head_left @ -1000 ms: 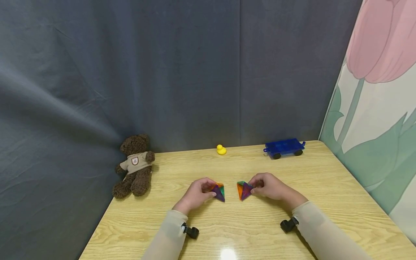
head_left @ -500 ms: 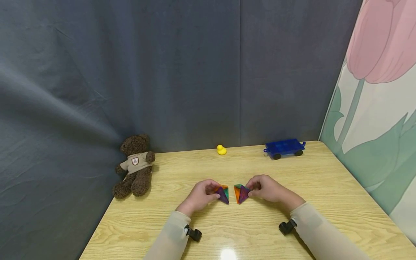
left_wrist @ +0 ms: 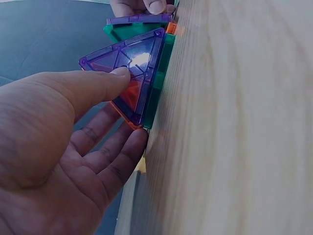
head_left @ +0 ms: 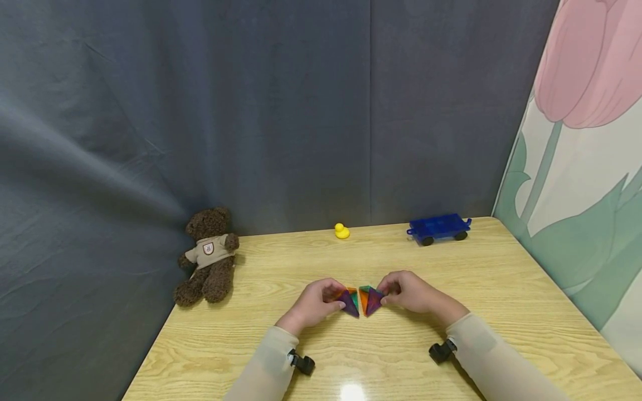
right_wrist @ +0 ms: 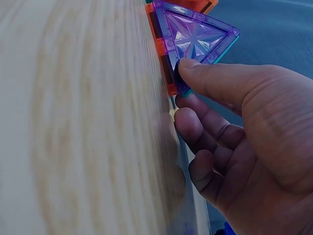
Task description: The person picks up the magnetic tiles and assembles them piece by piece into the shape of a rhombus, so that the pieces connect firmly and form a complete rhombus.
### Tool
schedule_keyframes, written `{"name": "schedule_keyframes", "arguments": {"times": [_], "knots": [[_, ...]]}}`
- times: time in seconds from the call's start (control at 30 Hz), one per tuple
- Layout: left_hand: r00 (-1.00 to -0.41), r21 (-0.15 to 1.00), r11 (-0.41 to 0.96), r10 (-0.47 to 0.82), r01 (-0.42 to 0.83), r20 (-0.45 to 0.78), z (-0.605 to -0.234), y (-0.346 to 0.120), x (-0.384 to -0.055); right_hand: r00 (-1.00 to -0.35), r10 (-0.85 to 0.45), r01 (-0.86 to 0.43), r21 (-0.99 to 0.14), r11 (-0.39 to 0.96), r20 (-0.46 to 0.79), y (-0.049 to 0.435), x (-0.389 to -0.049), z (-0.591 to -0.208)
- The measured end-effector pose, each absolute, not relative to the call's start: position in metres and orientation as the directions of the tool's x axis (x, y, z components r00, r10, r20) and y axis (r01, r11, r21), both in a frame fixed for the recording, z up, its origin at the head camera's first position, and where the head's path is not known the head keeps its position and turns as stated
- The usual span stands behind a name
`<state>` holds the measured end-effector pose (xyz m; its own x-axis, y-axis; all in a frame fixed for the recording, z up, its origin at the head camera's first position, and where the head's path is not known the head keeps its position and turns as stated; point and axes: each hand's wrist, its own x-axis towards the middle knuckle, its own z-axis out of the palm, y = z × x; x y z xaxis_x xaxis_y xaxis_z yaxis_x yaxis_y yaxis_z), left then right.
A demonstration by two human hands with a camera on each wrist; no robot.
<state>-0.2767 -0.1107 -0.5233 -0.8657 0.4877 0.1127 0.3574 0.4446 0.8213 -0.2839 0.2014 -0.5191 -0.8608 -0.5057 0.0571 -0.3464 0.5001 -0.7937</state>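
Note:
Two small shapes built of see-through triangular magnetic tiles stand near the table's middle, a narrow gap between them in the head view. My left hand pinches the left tile pyramid, thumb on its purple face; green and orange tiles show at its other sides. The right tile pyramid is pinched by my right hand, the thumb pressing its purple face, with orange and green edges visible. In the left wrist view the two shapes sit close together; whether they touch there I cannot tell.
At the table's back stand a yellow rubber duck and a blue wheeled toy car base. A brown teddy bear sits at the left edge. Dark curtain hangs behind the wooden table.
Both hands have brought their tile pyramids closer together and slightly toward me. The left hand has moved right, the right hand a little left, and the gap has narrowed.

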Motion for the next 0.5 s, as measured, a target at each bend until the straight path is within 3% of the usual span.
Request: {"name": "schedule_keyframes", "arguments": {"times": [0.5], "knots": [[-0.869, 0.833, 0.440, 0.485, 0.336, 0.094, -0.5235, -0.1066, -0.2745, -0.858, -0.510, -0.350, -0.800, 0.487, 0.065, 0.1977, -0.2810, -0.5177]]}}
